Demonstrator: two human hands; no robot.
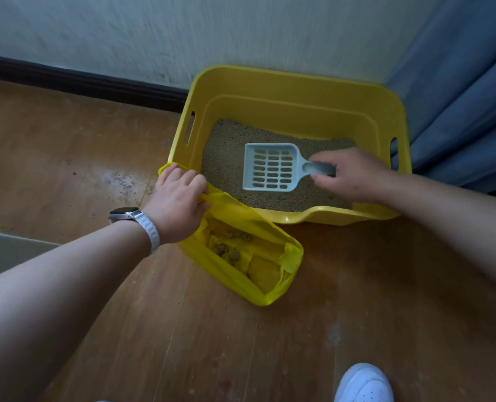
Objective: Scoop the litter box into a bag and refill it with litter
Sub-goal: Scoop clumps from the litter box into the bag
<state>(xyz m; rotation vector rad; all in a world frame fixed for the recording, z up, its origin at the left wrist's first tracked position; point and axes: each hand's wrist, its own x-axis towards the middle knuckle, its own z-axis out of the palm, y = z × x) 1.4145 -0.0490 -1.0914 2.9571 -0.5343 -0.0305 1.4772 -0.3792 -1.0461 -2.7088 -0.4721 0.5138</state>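
Head view: right grip (354, 175) pinches scoop (271, 167) handle over litter (226, 158); left grip (180, 203) clutches bag (241, 211) rim.

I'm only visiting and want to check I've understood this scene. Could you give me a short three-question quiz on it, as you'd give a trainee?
1. Multiple choice: what does the right hand hold over the litter?
A) a brush
B) the slotted litter scoop
C) a cloth
2. True or false: the yellow bag beside the litter box already has clumps in it.
3. Short answer: which hand grips the bag's edge and has a wristwatch on its wrist?

Key: 1 B; 2 true; 3 the left hand.
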